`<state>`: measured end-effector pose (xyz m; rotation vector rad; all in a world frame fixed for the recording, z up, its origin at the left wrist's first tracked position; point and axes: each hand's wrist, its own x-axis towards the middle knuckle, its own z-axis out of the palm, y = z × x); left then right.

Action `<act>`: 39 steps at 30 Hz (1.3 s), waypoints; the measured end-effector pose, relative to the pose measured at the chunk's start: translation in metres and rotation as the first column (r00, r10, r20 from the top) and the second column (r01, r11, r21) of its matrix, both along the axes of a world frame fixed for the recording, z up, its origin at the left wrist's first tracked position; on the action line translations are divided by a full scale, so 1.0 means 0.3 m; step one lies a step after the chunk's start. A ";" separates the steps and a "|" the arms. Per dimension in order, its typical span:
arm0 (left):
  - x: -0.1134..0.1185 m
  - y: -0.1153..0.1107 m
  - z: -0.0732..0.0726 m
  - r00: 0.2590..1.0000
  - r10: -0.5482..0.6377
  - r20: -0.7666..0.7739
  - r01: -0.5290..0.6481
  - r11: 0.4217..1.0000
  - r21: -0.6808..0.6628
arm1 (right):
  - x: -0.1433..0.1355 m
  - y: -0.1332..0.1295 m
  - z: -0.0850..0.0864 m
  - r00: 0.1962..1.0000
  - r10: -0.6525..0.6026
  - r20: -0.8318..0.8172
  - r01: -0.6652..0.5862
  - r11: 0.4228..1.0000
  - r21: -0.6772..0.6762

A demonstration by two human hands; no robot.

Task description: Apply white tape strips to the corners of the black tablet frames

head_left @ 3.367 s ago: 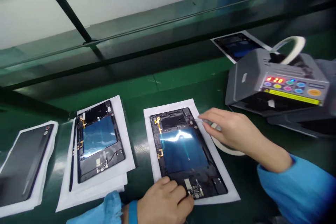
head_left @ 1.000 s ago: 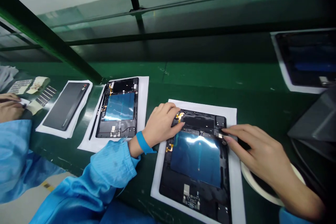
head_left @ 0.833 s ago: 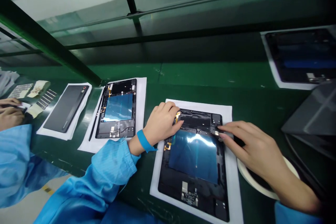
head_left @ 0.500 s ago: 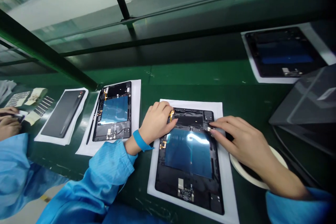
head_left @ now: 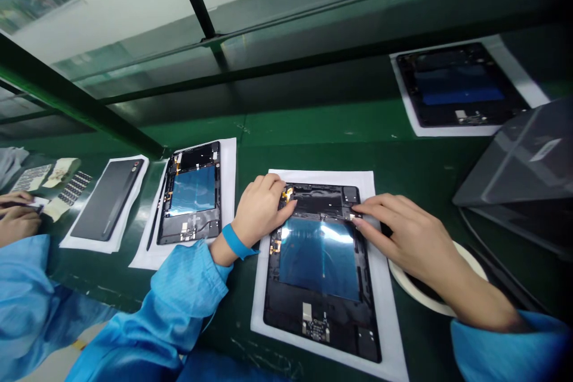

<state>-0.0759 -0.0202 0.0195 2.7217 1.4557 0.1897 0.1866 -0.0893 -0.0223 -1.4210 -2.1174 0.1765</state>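
An opened tablet (head_left: 320, 319) lies on a white sheet (head_left: 388, 334) in front of me, its inside facing up. A shiny blue film covers its middle, and a small circuit board shows near its lower edge. My left hand (head_left: 257, 209), with a blue wrist strap (head_left: 237, 243), grips the tablet's upper left edge by some gold flex cables (head_left: 287, 194). On the upper right side, the thumb and index finger of my right hand (head_left: 405, 236) are pinched close together against the tablet's inner edge. Whatever lies between those fingertips is too small to make out.
Left of me lie a second opened tablet (head_left: 190, 224) and a closed dark tablet (head_left: 107, 203), both on white sheets. Another opened tablet (head_left: 456, 86) is at the back right, near a grey box (head_left: 514, 161). A cream ring (head_left: 421, 292) sits under my right wrist. A co-worker's hands (head_left: 20, 218) work at far left.
The whole view has shifted slightly. Both my hands stay at the same places on the tablet, with the right fingertips barely moved.
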 end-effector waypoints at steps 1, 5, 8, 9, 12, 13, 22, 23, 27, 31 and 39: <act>0.001 0.001 0.002 1.000 0.000 -0.008 0.000 1.000 -0.004 | 0.000 0.000 0.000 1.000 0.001 0.000 -0.001 1.000 0.000; 0.003 0.008 0.002 0.999 0.025 -0.019 -0.026 0.999 -0.025 | 0.000 -0.002 0.003 1.000 0.007 0.002 -0.007 1.000 0.011; 0.005 0.015 -0.001 0.999 0.048 -0.014 -0.048 0.998 -0.037 | 0.000 -0.003 0.003 1.000 0.006 0.005 -0.006 1.000 0.013; 0.006 0.017 -0.001 0.998 0.054 -0.010 -0.055 0.998 -0.041 | 0.001 -0.003 0.003 1.000 0.006 0.005 -0.006 1.000 0.009; 0.009 0.019 -0.002 0.997 0.074 0.005 -0.074 0.995 -0.061 | 0.001 -0.002 0.000 1.000 0.011 -0.004 -0.011 1.000 -0.008; 0.009 0.019 -0.002 0.997 0.081 0.011 -0.080 0.994 -0.069 | 0.001 -0.002 -0.001 1.000 0.012 -0.009 -0.012 1.000 -0.012; 0.000 0.017 -0.018 0.997 0.056 0.050 -0.054 0.997 -0.049 | 0.001 -0.005 -0.002 1.000 0.013 0.000 -0.013 1.000 -0.005; -0.001 0.016 -0.018 0.998 0.034 0.044 -0.033 0.999 -0.042 | 0.001 -0.005 -0.001 1.000 0.015 0.002 -0.015 1.000 -0.003; -0.002 0.012 -0.014 0.999 -0.039 0.025 0.039 0.999 -0.033 | 0.001 -0.003 -0.001 1.000 0.010 0.001 -0.010 1.000 -0.004; -0.001 0.014 -0.012 0.998 -0.045 0.051 0.047 0.998 -0.037 | 0.000 0.000 -0.002 1.000 0.012 0.014 -0.012 1.000 0.007; 0.005 0.009 -0.049 0.980 0.049 0.191 -0.036 0.997 -0.072 | 0.002 -0.026 0.032 0.992 0.012 -0.126 -0.010 1.000 0.016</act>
